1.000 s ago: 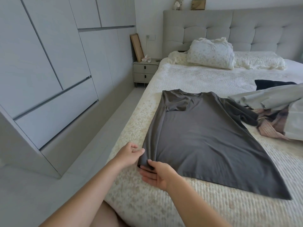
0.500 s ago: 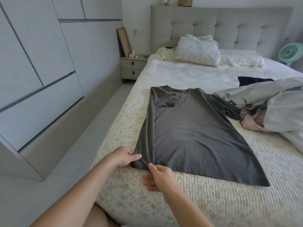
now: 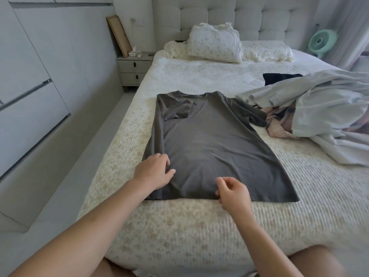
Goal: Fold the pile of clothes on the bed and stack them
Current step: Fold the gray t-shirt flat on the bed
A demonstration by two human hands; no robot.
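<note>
The grey shirt (image 3: 209, 148) lies flat on the bed (image 3: 179, 226), beside the unfolded clothes pile (image 3: 319, 108). The left hand (image 3: 153, 172) rests on it with relaxed fingers; the right hand (image 3: 233, 192) hovers, fingers loosely curled, holding nothing.

One grey shirt (image 3: 215, 148) lies flat on the one bed (image 3: 179, 232), and one loose pile of clothes (image 3: 319, 110) sits beside it. Two pillows (image 3: 215, 45) lie at the headboard, with two hands (image 3: 153, 172) at the shirt's hem. One nightstand (image 3: 134, 70) with two drawers, one fan (image 3: 321, 43) and one leaning frame (image 3: 118, 35) stand around the bed.
</note>
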